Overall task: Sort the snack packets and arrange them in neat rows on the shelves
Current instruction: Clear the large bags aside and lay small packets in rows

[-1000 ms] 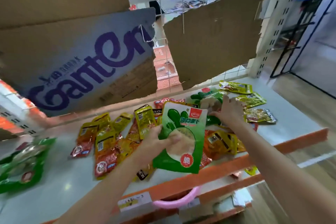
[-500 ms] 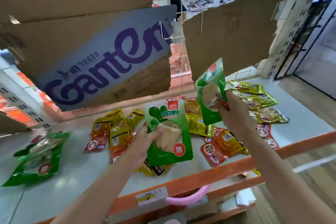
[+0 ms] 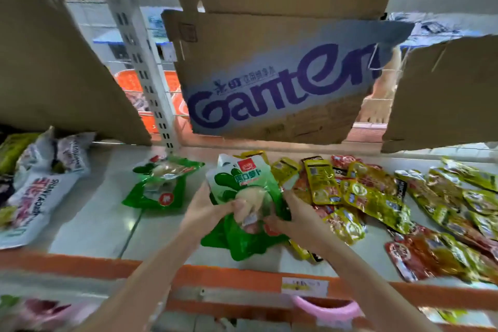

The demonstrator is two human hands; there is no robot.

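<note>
Lying at the far left of the shelf (image 3: 89, 226) are white and grey packets (image 3: 37, 188), some printed with pink letters. Near them to the right, a green packet (image 3: 161, 186) lies flat on the pale shelf surface, apart from the hands. Next comes the left hand (image 3: 207, 213), its fingers curled round the left side of a bundle of green packets (image 3: 242, 197) held just above the front part of the shelf; the top packet shows a white front with green shapes and a red badge. The right hand (image 3: 291, 219) grips the same bundle from the right, thumb and fingers pinching its lower edge. How many packets are in the bundle I cannot tell. To the right, a loose pile of yellow and red packets (image 3: 377, 197) spreads across the shelf to the frame's edge, overlapping each other. An orange rail (image 3: 215, 277) runs along the shelf front, with a small label (image 3: 304, 286) on it. Above hangs a cardboard sheet (image 3: 283, 83) with purple lettering.
</note>
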